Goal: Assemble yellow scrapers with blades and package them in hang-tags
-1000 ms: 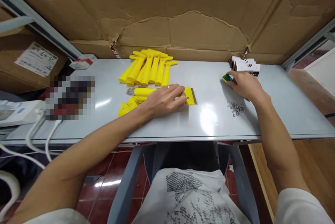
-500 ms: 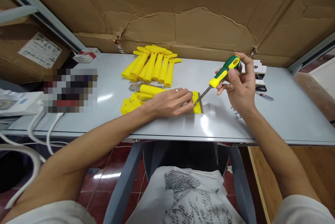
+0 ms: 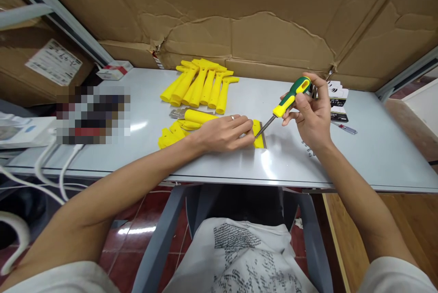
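Brought leftward from the cards (image 3: 337,94), one screwdriver (image 3: 292,96) is slanting in the right hand's (image 3: 315,119) grip, its tip meeting one yellow scraper (image 3: 258,128), centre frame, which the left hand (image 3: 226,134) is clamping; bare table (image 3: 376,147) is separating it from the front edge; about seven handles (image 3: 199,85) are lying upper centre.

Left hand (image 3: 222,134) palm-down; right hand (image 3: 315,117) — raised

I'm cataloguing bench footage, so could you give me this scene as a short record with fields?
left hand: left hand holds the yellow scraper against the table
right hand: right hand grips the screwdriver
screwdriver: tilted, tip down at the scraper's head
behind left hand: pile of yellow handles
beyond right hand: black-and-white cards
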The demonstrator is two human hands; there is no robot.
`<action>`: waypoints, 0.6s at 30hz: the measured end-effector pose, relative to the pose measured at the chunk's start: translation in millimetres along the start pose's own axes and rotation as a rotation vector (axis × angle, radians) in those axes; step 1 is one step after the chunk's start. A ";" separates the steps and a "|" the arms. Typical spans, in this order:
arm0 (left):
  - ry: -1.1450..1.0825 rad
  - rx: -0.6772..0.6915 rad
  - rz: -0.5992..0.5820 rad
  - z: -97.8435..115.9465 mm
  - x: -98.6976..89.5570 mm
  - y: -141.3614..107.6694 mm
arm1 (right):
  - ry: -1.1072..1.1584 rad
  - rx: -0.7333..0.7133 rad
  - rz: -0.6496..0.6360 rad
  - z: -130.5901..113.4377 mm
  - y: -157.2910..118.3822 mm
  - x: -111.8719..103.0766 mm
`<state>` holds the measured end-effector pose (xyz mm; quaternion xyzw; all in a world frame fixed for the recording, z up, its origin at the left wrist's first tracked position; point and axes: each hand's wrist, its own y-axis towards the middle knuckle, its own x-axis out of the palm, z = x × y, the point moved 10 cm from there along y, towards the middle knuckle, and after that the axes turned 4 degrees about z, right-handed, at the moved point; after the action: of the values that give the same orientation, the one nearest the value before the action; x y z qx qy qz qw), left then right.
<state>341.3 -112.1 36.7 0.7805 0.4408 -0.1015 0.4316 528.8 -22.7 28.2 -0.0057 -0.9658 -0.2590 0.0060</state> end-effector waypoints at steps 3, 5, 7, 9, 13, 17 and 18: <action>-0.010 0.008 -0.012 0.5 2.4 -1.6 | 0.003 -0.009 -0.011 0.1 -0.8 2.0; -0.020 0.016 -0.022 1.4 4.5 -3.0 | -0.008 -0.034 -0.024 -1.1 -1.4 2.8; -0.032 0.029 -0.031 3.1 6.4 -3.8 | -0.025 -0.058 -0.025 -2.5 -1.8 2.4; -0.046 0.047 -0.032 5.7 7.5 -3.5 | -0.054 -0.092 -0.009 -5.9 -1.3 2.1; -0.064 0.064 -0.025 7.5 9.3 -2.1 | -0.134 -0.193 -0.001 -24.3 8.5 13.5; -0.038 0.030 -0.025 -3.1 13.9 -7.6 | -0.186 -0.200 -0.131 -51.8 35.8 45.7; -0.023 0.016 -0.022 -7.8 15.1 -10.2 | -0.181 -0.189 -0.169 -60.0 43.6 54.1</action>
<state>340.5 -94.7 27.3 0.7777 0.4435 -0.1186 0.4294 475.8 -14.6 102.7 0.0516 -0.9307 -0.3469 -0.1034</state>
